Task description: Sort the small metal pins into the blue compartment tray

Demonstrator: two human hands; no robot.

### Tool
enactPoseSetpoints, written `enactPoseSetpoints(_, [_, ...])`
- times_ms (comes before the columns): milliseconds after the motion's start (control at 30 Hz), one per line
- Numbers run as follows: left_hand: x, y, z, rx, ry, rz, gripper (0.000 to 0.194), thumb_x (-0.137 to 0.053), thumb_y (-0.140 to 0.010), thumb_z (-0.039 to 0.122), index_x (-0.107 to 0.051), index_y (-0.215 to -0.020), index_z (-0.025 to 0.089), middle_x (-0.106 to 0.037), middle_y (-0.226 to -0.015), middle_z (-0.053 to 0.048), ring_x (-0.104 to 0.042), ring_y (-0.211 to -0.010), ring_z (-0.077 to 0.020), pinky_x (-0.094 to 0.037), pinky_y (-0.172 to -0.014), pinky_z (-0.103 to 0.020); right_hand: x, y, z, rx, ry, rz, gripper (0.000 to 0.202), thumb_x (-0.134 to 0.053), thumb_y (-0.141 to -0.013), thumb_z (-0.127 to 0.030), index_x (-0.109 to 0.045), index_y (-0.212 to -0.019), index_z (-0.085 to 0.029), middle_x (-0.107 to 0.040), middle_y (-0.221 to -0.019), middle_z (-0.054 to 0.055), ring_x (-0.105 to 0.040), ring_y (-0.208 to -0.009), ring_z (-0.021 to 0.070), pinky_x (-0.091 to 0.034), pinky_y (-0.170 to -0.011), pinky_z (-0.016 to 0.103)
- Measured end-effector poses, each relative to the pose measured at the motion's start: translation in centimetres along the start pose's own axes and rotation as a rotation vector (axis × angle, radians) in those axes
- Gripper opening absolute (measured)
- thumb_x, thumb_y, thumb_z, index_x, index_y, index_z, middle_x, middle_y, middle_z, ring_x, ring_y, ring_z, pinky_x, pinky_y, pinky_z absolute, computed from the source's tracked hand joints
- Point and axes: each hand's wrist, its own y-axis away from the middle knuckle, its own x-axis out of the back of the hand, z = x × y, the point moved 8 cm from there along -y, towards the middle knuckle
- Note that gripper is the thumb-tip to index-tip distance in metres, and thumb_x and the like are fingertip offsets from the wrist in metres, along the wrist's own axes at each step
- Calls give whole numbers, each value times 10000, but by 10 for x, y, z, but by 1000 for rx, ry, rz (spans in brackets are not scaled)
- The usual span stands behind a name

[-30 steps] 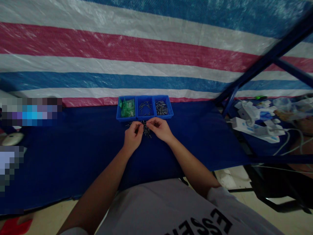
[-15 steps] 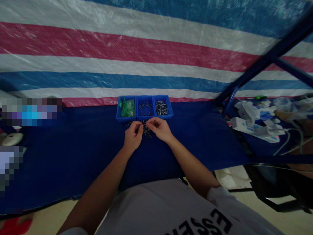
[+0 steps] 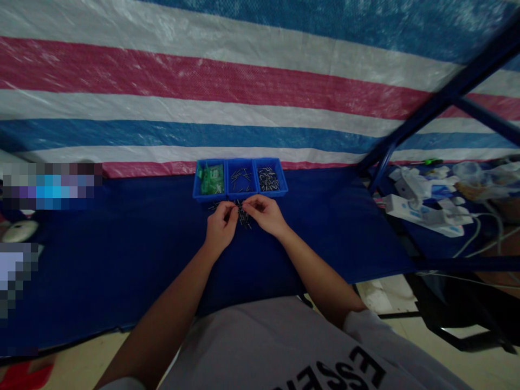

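Pins: small dark metal pins (image 3: 242, 215) lie in a loose heap on the blue cloth (image 3: 122, 254), between and just under both hands' fingertips.
Left hand: left hand (image 3: 220, 225) has its fingers curled and pinched at the heap's left edge; whether a pin is caught is too small to tell.
Right hand: right hand (image 3: 266, 214) pinches likewise at the right edge, about equally near.
Beyond the fingertips: blue three-part tray (image 3: 241, 193), just past the heap.
Pin axis: mixed directions, none clear.

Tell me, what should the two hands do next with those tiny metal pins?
Probably lift one pin clear: the left hand and right hand pinch together over the loose pile of small dark metal pins beside the blue plastic three-compartment tray.
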Motion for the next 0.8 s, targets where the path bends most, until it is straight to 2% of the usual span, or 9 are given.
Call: enactPoseSetpoints(800, [0,0,-1,1,5,7,153,-509,-898,333,-582,-905,198,-578,-649,30,-534,-561,-103,-413,-577,-229,-1,0,2,-4,8,-6,210,-697,-762,-393,-663,-819,-193,-671,-760,14,-595,-664,123,-469,-629,262])
